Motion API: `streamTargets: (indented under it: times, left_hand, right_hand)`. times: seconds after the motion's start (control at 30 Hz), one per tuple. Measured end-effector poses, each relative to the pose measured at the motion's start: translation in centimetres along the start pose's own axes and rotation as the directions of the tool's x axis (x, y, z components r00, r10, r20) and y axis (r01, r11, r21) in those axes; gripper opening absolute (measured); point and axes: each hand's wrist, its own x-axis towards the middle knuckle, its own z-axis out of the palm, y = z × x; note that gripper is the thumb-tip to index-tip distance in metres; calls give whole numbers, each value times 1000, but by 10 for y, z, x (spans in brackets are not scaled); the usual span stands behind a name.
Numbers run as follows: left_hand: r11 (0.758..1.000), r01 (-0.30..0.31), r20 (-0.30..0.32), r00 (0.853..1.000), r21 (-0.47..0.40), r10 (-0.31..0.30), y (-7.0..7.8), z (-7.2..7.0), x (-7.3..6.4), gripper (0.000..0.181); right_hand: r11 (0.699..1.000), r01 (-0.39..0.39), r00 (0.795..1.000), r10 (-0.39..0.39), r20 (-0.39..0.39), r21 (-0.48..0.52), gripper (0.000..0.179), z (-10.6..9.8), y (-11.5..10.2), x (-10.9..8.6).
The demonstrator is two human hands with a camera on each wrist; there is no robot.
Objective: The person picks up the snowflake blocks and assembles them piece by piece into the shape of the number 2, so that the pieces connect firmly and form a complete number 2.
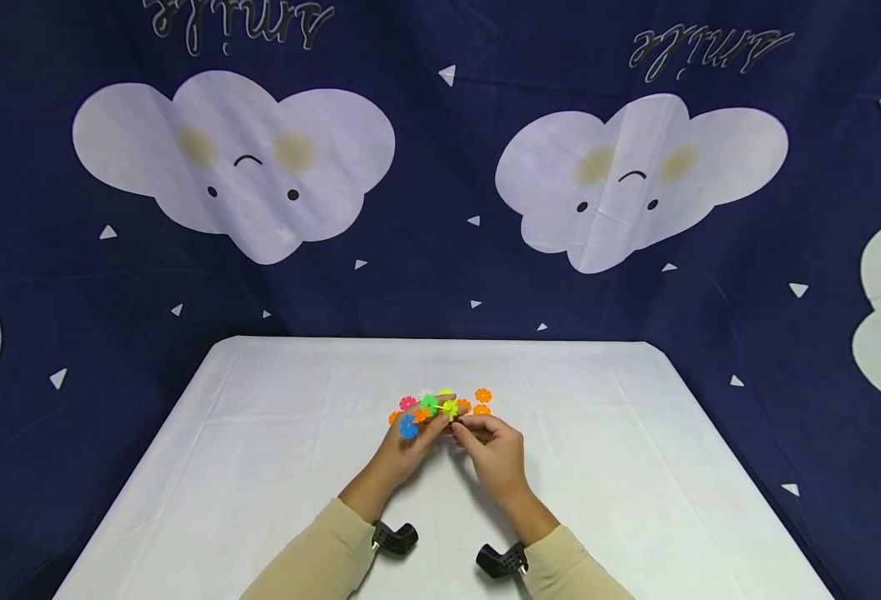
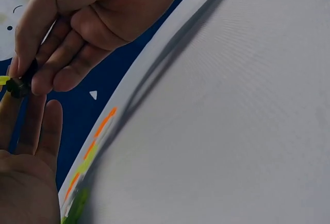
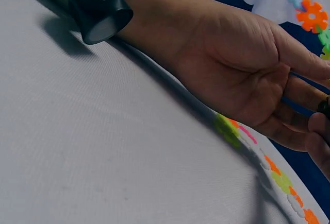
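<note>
My left hand [image 1: 407,450] holds a chain of joined flower-shaped plastic discs. In it are a blue disc [image 1: 408,427], an orange disc [image 3: 312,15], a green disc [image 1: 428,406] and a yellow disc [image 1: 450,408]. Between thumb and fingertips, my right hand [image 1: 502,460] pinches a small black piece [image 2: 19,87] right at the yellow end of the chain. The fingertips of both hands meet around this piece, which they partly hide. In the left wrist view, the left hand's fingers reach up below the right hand.
Loose discs lie on the white table [image 1: 598,467] beyond the hands, among them a pink disc [image 1: 407,402] and an orange disc [image 1: 483,395]. Each wrist wears a black camera [image 1: 397,539]. A dark blue cloth [image 1: 440,167] with clouds hangs behind the table.
</note>
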Motion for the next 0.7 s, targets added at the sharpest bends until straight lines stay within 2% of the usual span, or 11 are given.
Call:
streamTargets:
  times: [0.17, 0.37, 0.53, 0.7]
  left_hand:
    - [999, 7, -26, 1000, 44, -6, 7, 1, 0, 28]
    - [997, 54, -56, 997, 59, -50, 22, 5, 0, 27]
    - [995, 40, -51, 998, 89, -35, 13, 3, -1, 31]
    - [1000, 25, -8, 1000, -3, -25, -1, -1, -1, 34]
  right_hand:
    - [997, 75, 997, -75, -9, -6, 11, 3, -1, -1]
    - [978, 180, 980, -188, -68, -108, 16, 9, -10, -3]
    - [969, 208, 971, -221, -90, -136, 15, 15, -30, -2]
    - [953, 252, 961, -267, -72, -168, 16, 16, -42, -1]
